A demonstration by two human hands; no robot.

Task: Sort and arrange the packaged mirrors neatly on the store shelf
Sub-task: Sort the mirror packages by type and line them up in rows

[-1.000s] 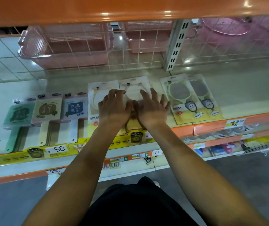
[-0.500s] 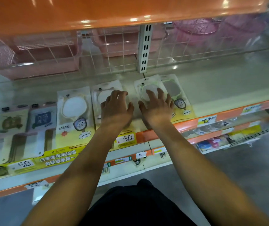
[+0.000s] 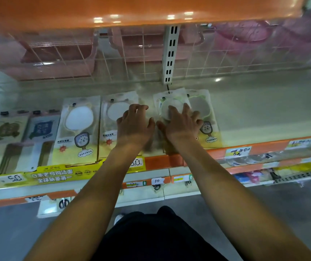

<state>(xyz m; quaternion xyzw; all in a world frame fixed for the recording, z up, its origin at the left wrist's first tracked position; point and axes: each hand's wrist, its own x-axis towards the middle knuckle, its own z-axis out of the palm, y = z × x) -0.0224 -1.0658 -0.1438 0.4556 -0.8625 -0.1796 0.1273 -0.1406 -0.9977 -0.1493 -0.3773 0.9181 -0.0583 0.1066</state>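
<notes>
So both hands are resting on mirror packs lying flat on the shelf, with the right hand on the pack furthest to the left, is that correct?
Not quite. The head view shows the right hand on a green-rimmed mirror pack near the right end of the row; the leftmost yellow mirror pack is untouched. The left hand does rest on a neighbouring pack, and all lie flat on the shelf.

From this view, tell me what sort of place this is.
Most likely a retail store aisle. Packaged mirrors lie in rows on a shelf, price tags line its orange front edge, and pink baskets sit behind a wire grid.
</notes>
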